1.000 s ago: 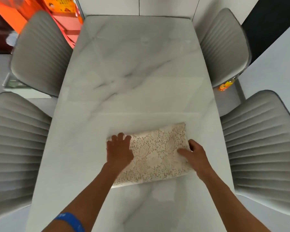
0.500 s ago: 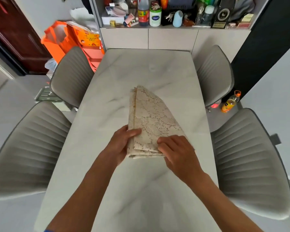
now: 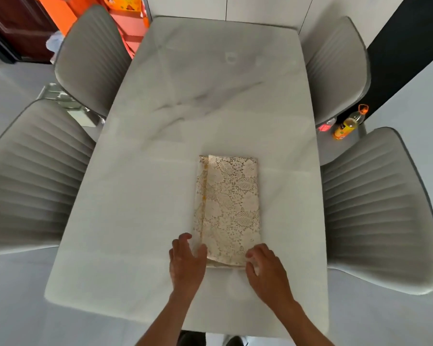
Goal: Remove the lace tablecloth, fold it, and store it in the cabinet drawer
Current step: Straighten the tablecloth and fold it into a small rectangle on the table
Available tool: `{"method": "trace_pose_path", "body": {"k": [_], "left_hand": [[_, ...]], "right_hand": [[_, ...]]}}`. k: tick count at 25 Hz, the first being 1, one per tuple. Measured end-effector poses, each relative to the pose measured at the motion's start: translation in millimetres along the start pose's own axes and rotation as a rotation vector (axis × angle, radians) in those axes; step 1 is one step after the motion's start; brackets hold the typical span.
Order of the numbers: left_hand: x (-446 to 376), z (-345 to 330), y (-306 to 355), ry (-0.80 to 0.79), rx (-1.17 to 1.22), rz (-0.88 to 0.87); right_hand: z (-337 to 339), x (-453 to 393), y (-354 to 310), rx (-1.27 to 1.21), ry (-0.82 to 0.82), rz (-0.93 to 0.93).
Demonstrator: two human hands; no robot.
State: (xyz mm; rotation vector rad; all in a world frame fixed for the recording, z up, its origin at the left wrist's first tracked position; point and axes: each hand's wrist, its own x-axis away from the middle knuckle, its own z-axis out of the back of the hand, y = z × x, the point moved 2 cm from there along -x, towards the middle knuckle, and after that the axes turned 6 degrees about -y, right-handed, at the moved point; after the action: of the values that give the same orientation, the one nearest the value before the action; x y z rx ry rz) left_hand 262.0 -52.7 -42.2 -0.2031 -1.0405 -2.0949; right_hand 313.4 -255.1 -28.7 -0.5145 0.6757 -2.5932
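Observation:
The cream lace tablecloth [image 3: 229,208] lies folded into a narrow upright rectangle on the white marble table [image 3: 140,221], right of the middle. My left hand [image 3: 186,262] rests at its near left corner, fingers spread, thumb touching the cloth edge. My right hand [image 3: 266,268] sits at the near right corner with fingers curled over the edge. Whether either hand grips the cloth is unclear. The cabinet [image 3: 225,7] stands behind the table's far end; only its white fronts show.
Four grey ribbed chairs surround the table: far left [image 3: 90,58], near left [image 3: 33,176], far right [image 3: 335,68], near right [image 3: 380,211]. An orange-capped bottle [image 3: 348,123] stands on the floor at right. Orange bags [image 3: 125,11] lie at the back left.
The cloth was turned from a wide rectangle, lifted and folded, and now lies flat as a narrow lengthwise rectangle. Both hands have moved to its near corners. The camera tilted back down.

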Motion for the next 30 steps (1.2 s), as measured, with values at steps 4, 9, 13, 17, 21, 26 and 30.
{"method": "trace_pose_path", "body": {"k": [4, 9, 13, 17, 21, 26, 30], "left_hand": [[-15.8, -5.6, 8.0, -0.124, 0.019, 0.192], [-27.4, -2.4, -0.8, -0.169, 0.027, 0.078], [-14.9, -1.6, -21.5, -0.171, -0.333, -0.269], [-46.8, 1.1, -0.2, -0.428, -0.782, -0.782], [-65.3, 11.2, -3.3, -0.631, -0.756, -0.799], [-93.5, 26.3, -14.1, -0.734, -1.056, -0.994], [-106.0, 27.1, -23.7, -0.758, -0.992, -1.067]], "right_hand": [[-12.6, -16.1, 5.2, 0.029, -0.123, -0.118], [-6.8, -31.2, 16.7, -0.279, -0.045, -0.242], [-4.0, -43.8, 22.7, -0.268, -0.112, -0.360], [-3.5, -41.8, 32.4, -0.264, -0.225, -0.288], [2.9, -29.5, 63.8, 0.186, -0.236, 0.147], [-0.4, -63.5, 73.6, 0.645, -0.255, 0.681], [7.4, -77.2, 75.2, 0.251, -0.310, 0.604]]}}
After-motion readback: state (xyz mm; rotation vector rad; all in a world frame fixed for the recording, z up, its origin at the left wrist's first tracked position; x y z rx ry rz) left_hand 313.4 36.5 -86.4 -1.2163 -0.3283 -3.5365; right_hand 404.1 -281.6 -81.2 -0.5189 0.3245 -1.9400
